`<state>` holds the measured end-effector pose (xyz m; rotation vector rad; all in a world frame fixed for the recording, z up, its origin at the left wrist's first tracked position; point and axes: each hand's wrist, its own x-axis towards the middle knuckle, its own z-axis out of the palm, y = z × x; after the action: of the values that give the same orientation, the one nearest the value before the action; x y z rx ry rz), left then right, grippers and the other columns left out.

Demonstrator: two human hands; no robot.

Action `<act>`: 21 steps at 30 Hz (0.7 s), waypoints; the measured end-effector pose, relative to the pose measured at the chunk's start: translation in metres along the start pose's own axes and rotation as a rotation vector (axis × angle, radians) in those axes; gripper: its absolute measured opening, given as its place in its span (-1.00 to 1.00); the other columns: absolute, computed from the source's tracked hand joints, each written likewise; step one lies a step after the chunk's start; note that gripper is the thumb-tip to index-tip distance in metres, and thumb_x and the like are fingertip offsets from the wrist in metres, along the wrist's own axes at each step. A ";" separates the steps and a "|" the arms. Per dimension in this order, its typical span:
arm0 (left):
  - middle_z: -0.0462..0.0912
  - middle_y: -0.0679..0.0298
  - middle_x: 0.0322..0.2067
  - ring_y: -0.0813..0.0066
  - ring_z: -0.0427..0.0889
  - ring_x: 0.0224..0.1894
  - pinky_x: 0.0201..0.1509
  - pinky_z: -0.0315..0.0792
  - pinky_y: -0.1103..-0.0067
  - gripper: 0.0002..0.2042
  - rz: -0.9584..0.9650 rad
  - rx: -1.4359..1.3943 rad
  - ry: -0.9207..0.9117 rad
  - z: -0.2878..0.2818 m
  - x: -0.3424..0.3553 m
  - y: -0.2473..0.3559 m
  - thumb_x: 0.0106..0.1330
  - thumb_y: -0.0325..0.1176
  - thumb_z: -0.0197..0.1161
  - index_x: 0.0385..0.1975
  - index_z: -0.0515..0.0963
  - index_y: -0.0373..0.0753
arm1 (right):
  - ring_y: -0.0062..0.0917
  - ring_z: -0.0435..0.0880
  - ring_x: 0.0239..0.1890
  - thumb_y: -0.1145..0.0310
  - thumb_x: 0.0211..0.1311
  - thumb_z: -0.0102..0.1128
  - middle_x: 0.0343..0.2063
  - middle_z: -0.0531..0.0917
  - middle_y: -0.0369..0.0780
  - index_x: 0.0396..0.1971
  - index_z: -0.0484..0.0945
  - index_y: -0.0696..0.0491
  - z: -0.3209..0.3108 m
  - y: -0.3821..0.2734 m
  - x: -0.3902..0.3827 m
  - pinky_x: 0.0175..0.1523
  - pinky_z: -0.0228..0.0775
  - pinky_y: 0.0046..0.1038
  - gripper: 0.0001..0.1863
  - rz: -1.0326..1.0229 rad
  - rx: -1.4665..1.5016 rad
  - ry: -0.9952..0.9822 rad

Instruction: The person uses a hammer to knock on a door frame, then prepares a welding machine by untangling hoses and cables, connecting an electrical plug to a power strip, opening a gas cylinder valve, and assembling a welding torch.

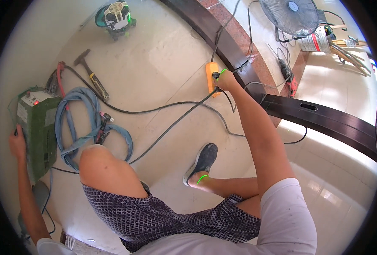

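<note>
My left hand (17, 143) lies against the outer edge of a green box-shaped machine (42, 136) with a small red light on its panel. Its visible fingers are stretched out along the casing, and part of the hand's contact with the machine is hidden. My right arm reaches out to an orange power strip (211, 70) on the floor. There my right hand (225, 80) is closed on a black plug (216, 75) at the strip. Beside the machine lies a coiled blue-grey hose (61, 123) with a torch head (107, 117) at one end.
A hammer (90, 74) lies beyond the hose, and a laser level (117, 19) stands further off. Black cables (171, 104) cross the tiles. Past the dark door-frame beam (316, 112) are a fan (292, 15), a red drill (288, 76) and a white bucket (315, 42).
</note>
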<state>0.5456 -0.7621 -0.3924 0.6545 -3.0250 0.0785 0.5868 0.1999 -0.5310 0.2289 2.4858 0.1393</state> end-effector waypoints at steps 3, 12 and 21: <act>0.77 -0.16 -0.06 -0.20 0.72 0.03 0.11 0.53 0.16 -0.31 0.003 -0.002 0.010 -0.003 -0.001 0.016 0.49 0.28 0.09 0.03 0.73 -0.36 | -0.01 0.80 -0.26 -0.03 0.21 0.41 -0.39 0.77 0.07 -0.48 0.73 0.16 0.017 0.019 -0.003 -0.12 0.67 -0.16 -0.53 -0.007 0.027 0.100; 0.77 -0.19 -0.17 -0.22 0.75 -0.07 -0.04 0.54 0.08 -0.34 -0.031 0.038 0.047 -0.047 -0.037 0.021 0.47 0.26 0.12 -0.08 0.75 -0.36 | -0.06 0.82 -0.13 0.15 0.17 0.33 -0.22 0.82 0.01 -0.22 0.77 0.14 0.027 -0.020 0.005 -0.01 0.69 -0.16 -0.64 0.148 0.141 0.132; 0.76 -0.12 -0.36 -0.23 0.76 -0.26 -0.17 0.61 0.05 -0.46 -0.027 0.017 0.136 -0.073 -0.043 0.068 0.34 0.19 0.17 -0.33 0.78 -0.23 | -0.06 0.79 -0.30 -0.12 0.33 0.32 -0.43 0.76 0.07 -0.39 0.74 0.15 0.036 0.004 -0.024 -0.16 0.60 -0.02 -0.46 -0.077 0.142 -0.106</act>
<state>0.5594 -0.6784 -0.3251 0.6628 -2.8875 0.1417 0.6279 0.2005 -0.5447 0.1937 2.3971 -0.0796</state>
